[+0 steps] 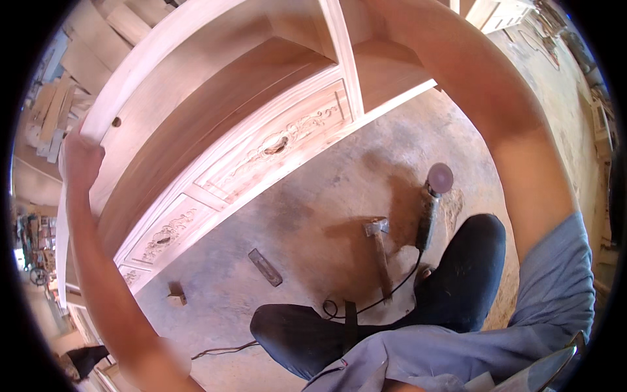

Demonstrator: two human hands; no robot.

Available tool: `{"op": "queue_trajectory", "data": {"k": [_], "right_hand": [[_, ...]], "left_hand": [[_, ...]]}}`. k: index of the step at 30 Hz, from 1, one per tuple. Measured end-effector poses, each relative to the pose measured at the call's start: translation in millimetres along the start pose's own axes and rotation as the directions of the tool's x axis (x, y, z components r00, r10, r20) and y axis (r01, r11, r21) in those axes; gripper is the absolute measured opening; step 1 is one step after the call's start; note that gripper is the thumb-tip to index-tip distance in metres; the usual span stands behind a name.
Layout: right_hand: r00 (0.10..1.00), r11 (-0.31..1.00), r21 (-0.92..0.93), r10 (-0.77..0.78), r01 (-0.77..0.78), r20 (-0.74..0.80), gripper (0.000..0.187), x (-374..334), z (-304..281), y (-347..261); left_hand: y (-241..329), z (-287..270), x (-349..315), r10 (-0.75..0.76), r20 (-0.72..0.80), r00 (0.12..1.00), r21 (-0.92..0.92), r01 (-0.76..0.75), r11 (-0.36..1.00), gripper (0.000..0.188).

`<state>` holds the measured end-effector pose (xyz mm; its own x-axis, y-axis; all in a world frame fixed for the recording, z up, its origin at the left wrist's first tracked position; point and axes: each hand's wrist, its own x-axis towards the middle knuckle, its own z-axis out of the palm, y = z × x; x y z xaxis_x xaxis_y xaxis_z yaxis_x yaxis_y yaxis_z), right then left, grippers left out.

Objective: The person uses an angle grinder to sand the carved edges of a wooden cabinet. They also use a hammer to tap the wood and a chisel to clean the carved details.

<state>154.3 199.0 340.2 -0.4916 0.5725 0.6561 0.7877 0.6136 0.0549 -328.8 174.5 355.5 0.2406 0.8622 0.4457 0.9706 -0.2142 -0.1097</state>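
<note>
A large, pale, unpainted wooden cabinet [215,208] stretches across the upper left, with carved scrollwork on its drawer fronts [277,145]. Above the drawers are open compartments, parted by an upright divider [341,52]. My left hand [81,157] is closed round the cabinet's outer edge at the far left. My right arm reaches up over the cabinet's right part, and its hand lies beyond the top of the picture. What that hand touches is hidden.
On the concrete floor by my bent legs lie a hammer [379,255], a corded grinder with a round disc [431,202], a dark flat block [265,267] and a small wood block [176,297]. A cord [225,351] runs near my knee. Boards [55,117] are stacked at far left.
</note>
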Motion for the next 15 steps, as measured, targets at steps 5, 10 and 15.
{"op": "queue_trajectory", "data": {"k": [5, 10, 15], "right_hand": [[0.991, 0.931, -0.359, 0.019, -0.066, -0.134, 0.066, -28, 33, 8], [0.963, 0.909, -0.416, -0.125, 0.014, -0.24, 0.07, -28, 17, 42], [0.964, 0.946, -0.323, -0.1, 0.015, -0.246, 0.064, -46, 50, 26]], "left_hand": [[-22, 29, -3, 0.104, -0.053, 0.993, -0.013, -0.105, 0.994, 0.055], [-1, 38, 23, 0.078, -0.195, 0.978, 0.154, -0.048, 0.987, 0.051], [14, 24, 3, -0.078, -0.129, 0.989, 0.202, 0.103, 0.974, 0.051]]}}
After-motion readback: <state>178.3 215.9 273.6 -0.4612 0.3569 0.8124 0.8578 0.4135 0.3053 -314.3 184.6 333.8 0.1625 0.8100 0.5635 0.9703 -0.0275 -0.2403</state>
